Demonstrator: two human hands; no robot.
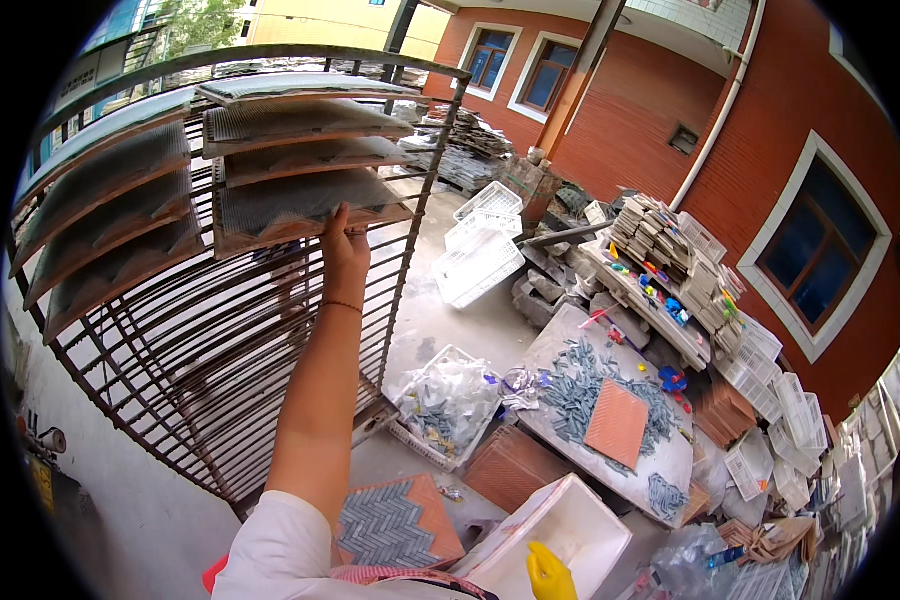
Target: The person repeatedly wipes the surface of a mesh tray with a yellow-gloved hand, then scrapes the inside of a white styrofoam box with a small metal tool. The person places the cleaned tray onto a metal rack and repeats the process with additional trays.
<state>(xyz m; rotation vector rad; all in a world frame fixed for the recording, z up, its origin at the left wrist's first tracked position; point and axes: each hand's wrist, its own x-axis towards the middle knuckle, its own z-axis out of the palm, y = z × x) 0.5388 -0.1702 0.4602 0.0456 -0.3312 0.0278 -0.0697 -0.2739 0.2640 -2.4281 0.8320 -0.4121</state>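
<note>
My bare left hand point(345, 238) reaches up to a metal rack point(240, 370) and grips the front edge of a mesh-covered orange tray point(295, 205), thumb on top. More such trays point(315, 120) lie above it, and another column of them point(120, 190) sits to its left. At the lower edge, my right hand point(550, 573) wears a yellow glove over a white foam box point(590, 520); its fingers look loosely stretched, holding nothing I can see. Left of the box, an orange tray point(395, 520) bears grey tile strips in a herringbone pattern.
On the right stands a worktable point(545, 345) with loose grey tile strips point(585, 375) and an orange tray point(615, 423). A crate of plastic bags point(440, 400) rests beside the rack. White crates point(480, 255) and stacked tiles point(660, 240) line the yard by a red brick building.
</note>
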